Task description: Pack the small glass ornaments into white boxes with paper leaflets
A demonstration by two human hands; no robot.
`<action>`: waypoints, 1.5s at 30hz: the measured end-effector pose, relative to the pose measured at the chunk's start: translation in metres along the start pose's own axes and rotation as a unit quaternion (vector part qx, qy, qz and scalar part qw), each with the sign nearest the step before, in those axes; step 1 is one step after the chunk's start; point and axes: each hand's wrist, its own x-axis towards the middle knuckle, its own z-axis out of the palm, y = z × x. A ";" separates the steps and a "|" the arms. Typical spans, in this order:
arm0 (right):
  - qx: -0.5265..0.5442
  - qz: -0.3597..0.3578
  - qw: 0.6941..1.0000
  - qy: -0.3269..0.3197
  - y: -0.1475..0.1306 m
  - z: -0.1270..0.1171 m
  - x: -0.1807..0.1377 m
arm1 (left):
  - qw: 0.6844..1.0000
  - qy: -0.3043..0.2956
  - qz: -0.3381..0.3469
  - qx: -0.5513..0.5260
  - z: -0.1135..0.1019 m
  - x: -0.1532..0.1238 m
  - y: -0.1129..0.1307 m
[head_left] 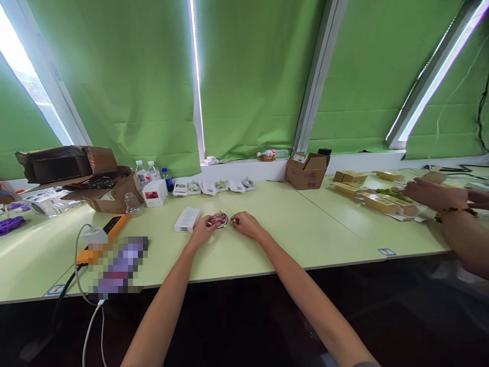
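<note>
My left hand (204,230) closes its fingers on the left side of a small round clear ornament (220,219), which has pinkish-red contents and a gold-coloured top. Just to the right of it, my right hand (247,224) is curled with its fingertips pinched together; whatever may be between them is too small to make out. A white box (188,219) lies on the table beside my left hand. Farther back, several flat white boxes stand in a row, with a round clear ornament (220,185) on the middle one.
At left are an orange power strip (114,224), a pixelated phone-like object (120,267) on a cable, open cardboard boxes (107,196) and bottles (153,171). Another carton (306,171) stands at the back. On the right, another person's hands (435,193) work over yellow boxes (378,201).
</note>
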 end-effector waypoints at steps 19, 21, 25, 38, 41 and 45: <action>0.070 -0.010 0.992 0.102 -0.006 -0.001 0.004 | 0.999 -0.016 0.020 -0.042 -0.001 -0.001 0.004; 0.092 -0.025 0.987 0.131 -0.007 -0.001 0.003 | 0.999 -0.014 0.024 -0.041 0.000 -0.002 0.005; 0.138 -0.059 0.971 0.186 -0.013 -0.002 0.001 | 0.999 -0.017 0.031 -0.040 0.001 -0.003 0.007; 0.228 -0.082 0.939 0.245 -0.027 0.004 0.000 | 0.997 -0.053 0.054 -0.031 0.001 -0.007 0.017; 0.236 -0.080 0.936 0.249 -0.028 0.005 0.000 | 0.997 -0.054 0.054 -0.032 0.000 -0.008 0.020; 0.238 -0.073 0.935 0.255 -0.030 0.005 -0.001 | 0.997 -0.049 0.046 -0.031 0.000 -0.008 0.022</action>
